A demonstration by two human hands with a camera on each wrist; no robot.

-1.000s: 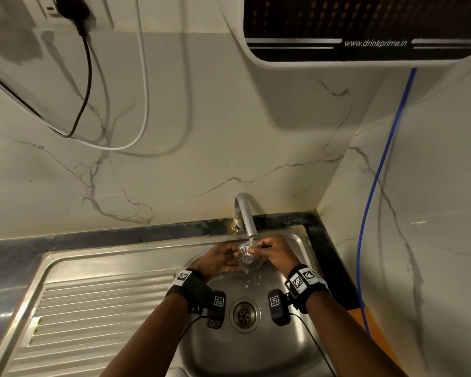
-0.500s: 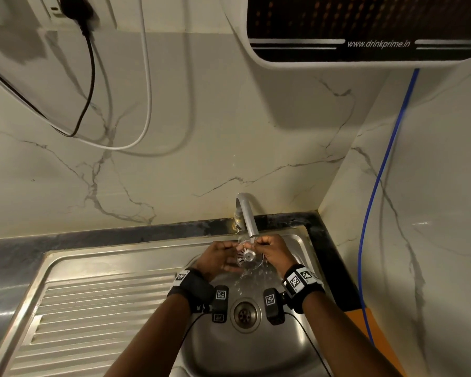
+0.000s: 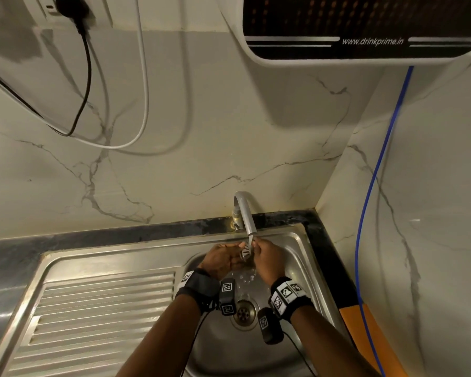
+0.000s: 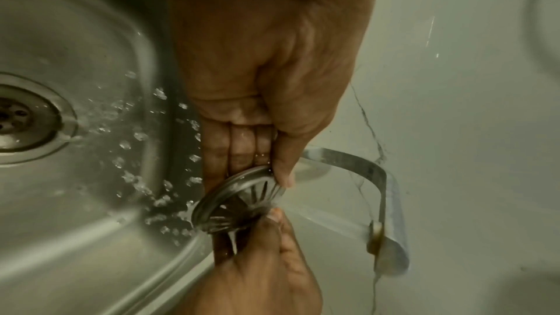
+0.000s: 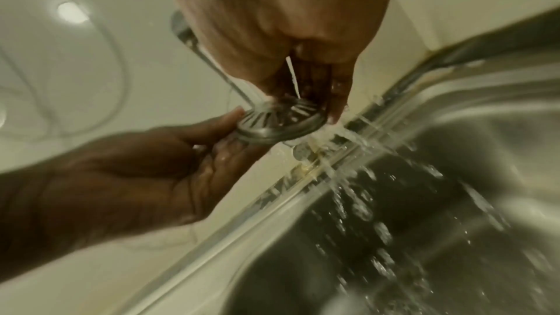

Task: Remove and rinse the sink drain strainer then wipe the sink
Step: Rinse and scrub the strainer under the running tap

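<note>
The round metal drain strainer (image 3: 245, 251) is held on edge under water running from the tap (image 3: 244, 213). My left hand (image 3: 229, 254) pinches its rim, thumb in front and straight fingers behind, as the left wrist view shows on the strainer (image 4: 239, 200). My right hand (image 3: 259, 251) pinches the opposite side. In the right wrist view my right hand (image 5: 300, 104) curls over the slotted strainer (image 5: 282, 119) while my left hand (image 5: 121, 171) grips it from below. Water sprays down into the steel sink (image 3: 297, 240). The open drain (image 3: 244, 314) lies beneath my wrists.
A ribbed draining board (image 3: 93, 308) lies left of the basin. A water purifier (image 3: 365, 28) hangs above on the wall, with a blue hose (image 3: 375, 172) running down the right wall. Black and white cables (image 3: 144, 91) loop at the upper left.
Both hands have lifted the strainer slightly towards the spout and turned it from lying flat to standing more on edge. Water keeps running over it.
</note>
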